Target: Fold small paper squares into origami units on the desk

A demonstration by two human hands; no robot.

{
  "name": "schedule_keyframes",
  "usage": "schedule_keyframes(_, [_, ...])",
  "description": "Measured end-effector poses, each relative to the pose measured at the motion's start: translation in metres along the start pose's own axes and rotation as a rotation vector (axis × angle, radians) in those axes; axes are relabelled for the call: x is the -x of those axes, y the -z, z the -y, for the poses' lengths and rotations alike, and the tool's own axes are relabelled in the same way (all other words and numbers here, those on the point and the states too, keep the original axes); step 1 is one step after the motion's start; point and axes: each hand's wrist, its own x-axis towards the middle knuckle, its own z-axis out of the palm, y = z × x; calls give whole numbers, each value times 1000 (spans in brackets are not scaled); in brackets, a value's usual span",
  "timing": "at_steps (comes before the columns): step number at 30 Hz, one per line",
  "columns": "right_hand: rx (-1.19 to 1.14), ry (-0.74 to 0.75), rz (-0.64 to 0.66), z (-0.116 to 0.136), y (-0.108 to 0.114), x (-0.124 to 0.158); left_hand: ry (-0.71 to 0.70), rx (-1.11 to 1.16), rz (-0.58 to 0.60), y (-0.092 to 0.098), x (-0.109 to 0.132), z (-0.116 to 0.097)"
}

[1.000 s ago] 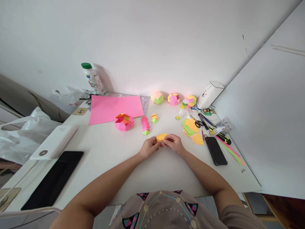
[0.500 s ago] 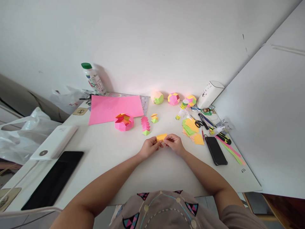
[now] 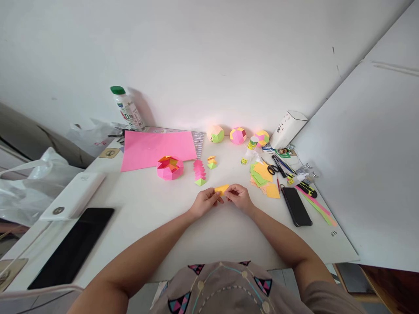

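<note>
A small orange piece of paper (image 3: 221, 189), folded over, is held between both hands above the white table. My left hand (image 3: 206, 200) pinches its left end with thumb and fingers. My right hand (image 3: 240, 196) grips the right end, fingertips at a slanted corner. Just beyond the hands stand a stack of folded pink paper pieces (image 3: 199, 170) with a green one in front, and a shorter orange and green stack (image 3: 212, 162). Left of these sits a pink faceted paper bowl (image 3: 170, 168), open at the top with orange inside.
Loose paper squares (image 3: 262, 176), scissors (image 3: 272, 169) and a black phone (image 3: 296, 206) lie at right. Paper balls (image 3: 238, 135) line the wall beside a glue stick (image 3: 252, 142). A pink sheet (image 3: 157, 146), bottle (image 3: 127, 109) and black tablet (image 3: 73, 246) are at left.
The orange paper's right end now shows a slanted edge where a corner is folded over. Both hands stay in nearly the same place.
</note>
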Motion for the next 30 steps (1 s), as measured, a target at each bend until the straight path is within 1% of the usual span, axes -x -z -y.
schedule_keyframes(8, [34,7,3,2,-1,0,49,-45,11,0,0,-5])
schedule_keyframes(14, [-28,-40,17,3,-3,0,-1,-80,-2,0,0,-1])
schedule_keyframes(16, [-9,-52,51,3,-2,0,-14,-73,-4,1,0,-1])
schedule_keyframes(19, [85,-42,147,3,-2,-1,-23,-55,2,1,2,-3])
schedule_keyframes(21, [142,-38,184,3,-1,-1,-24,-59,5,1,2,-3])
schedule_keyframes(24, [164,-62,182,4,-1,-1,-45,-115,-14,0,2,-2])
schedule_keyframes(28, [134,-94,184,4,0,-1,-114,-263,-66,-2,0,-1])
schedule_keyframes(30, [129,-101,175,4,0,-2,-121,-315,-62,-3,-1,-2])
